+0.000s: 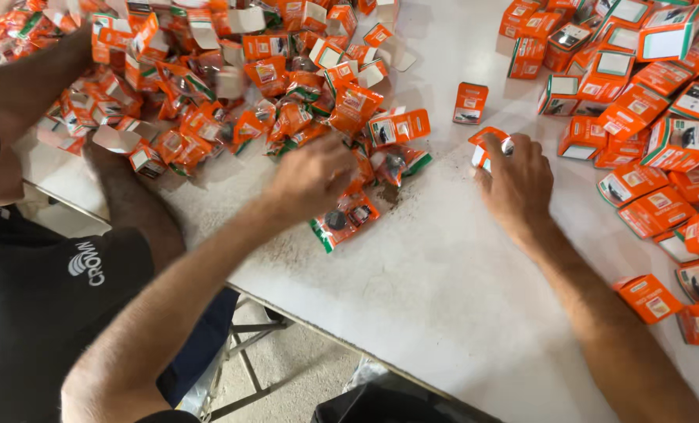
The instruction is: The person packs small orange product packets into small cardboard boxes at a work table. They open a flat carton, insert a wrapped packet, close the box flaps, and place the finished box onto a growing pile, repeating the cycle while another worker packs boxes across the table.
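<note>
We are mid-way through a pick-and-pack cycle at the white, scuffed laminate worktop (412, 258). Our right hand (516, 182) is curled around a small orange-and-white cardboard box (484, 146), its open end up, with what looks like a round grey part just at its mouth; the box sits on the worktop between the two heaps. Our left hand (312, 176) reaches, blurred with motion, into the near edge of the loose heap of orange clear-fronted plastic packets (232, 94); fingers bent down over them, but we cannot tell whether they have closed on one. One such packet, glossy with dark round parts inside (342, 219), lies just beside that hand. By our judgement the next move calls for a clean single pick from a slippery, overlapping heap, then lining it up with a narrow box mouth. Closed boxes, crisp-edged card (655, 102), pile at the right. A co-worker's forearm (130, 200) rests at the left.
</note>
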A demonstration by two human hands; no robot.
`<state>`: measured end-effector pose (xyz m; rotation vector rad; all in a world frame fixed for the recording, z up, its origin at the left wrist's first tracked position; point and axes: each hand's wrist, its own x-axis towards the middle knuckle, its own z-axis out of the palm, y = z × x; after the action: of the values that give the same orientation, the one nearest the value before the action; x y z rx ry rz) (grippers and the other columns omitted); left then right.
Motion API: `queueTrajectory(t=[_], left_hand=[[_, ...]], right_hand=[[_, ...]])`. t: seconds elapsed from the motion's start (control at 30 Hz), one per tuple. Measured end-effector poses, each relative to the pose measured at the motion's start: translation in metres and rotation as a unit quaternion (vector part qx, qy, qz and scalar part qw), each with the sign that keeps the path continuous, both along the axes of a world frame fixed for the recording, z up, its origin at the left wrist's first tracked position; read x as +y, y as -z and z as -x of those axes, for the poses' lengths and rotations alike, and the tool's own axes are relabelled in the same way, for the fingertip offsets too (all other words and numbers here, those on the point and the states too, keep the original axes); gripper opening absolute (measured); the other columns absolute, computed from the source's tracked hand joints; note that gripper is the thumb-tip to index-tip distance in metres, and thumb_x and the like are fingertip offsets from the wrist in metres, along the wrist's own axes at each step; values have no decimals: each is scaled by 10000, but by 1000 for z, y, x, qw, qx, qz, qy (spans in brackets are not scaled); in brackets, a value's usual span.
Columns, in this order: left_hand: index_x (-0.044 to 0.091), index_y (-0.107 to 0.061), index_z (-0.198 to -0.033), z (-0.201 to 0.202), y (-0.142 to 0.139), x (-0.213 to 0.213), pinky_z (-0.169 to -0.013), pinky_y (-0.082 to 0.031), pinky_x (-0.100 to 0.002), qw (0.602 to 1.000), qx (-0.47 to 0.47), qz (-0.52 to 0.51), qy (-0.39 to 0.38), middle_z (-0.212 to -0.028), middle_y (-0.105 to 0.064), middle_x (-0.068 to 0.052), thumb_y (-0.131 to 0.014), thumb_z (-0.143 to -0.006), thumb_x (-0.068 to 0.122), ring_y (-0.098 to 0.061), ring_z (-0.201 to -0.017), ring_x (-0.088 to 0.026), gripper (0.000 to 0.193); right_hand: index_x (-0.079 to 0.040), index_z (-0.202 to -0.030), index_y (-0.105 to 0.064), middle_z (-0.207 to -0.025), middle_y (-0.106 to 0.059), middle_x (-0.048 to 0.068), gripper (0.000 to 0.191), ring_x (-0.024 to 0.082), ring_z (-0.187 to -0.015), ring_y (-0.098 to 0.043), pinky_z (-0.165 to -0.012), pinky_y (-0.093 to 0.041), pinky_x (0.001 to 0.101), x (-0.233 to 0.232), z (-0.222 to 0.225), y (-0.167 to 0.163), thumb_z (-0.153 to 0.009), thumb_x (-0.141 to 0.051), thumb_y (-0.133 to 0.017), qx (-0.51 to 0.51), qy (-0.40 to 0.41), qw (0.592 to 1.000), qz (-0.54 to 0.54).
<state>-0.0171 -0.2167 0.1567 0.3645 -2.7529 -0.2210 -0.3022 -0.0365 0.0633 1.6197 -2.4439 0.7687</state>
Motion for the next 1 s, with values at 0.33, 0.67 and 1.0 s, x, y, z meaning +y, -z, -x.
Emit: queueTrajectory(t=[0.33, 0.67, 1.0], left_hand=[[46, -469, -1429, -26, 71, 55, -671, -553, -557, 985, -132, 17, -108, -1048, -592, -297, -754, -836, 285, -643, -913, -468, 700], [80, -570, -1285, -12, 57, 106, -798, -611, -381, 966, 101, -223, 79, -1202, -669, -155, -707, -873, -15, -730, -1018, -307, 444], [2, -560, -1305, 40, 80, 161, -920, -625, -473, 893, 320, -11, 317, -1223, -568, -187, -755, -873, -86, -677, -1143, -405, 483]], right_hand=[[-140, -1227, -517, -1097, -652, 106, 486, 191, -886, -677, -699, -597, 356, 69, -23, 21, -802, -178, -749, -714, -102, 684, 109], [-37, -1272, -591, -1136, -720, 69, 550, 170, -1075, -688, -950, -541, 355, 128, -63, 12, -804, -225, -811, -340, -169, 922, 76], [-28, -1177, -683, -1164, -718, 124, 633, 313, -1129, -648, -994, -484, 417, 143, -60, 24, -629, -228, -928, -240, -101, 960, 103]])
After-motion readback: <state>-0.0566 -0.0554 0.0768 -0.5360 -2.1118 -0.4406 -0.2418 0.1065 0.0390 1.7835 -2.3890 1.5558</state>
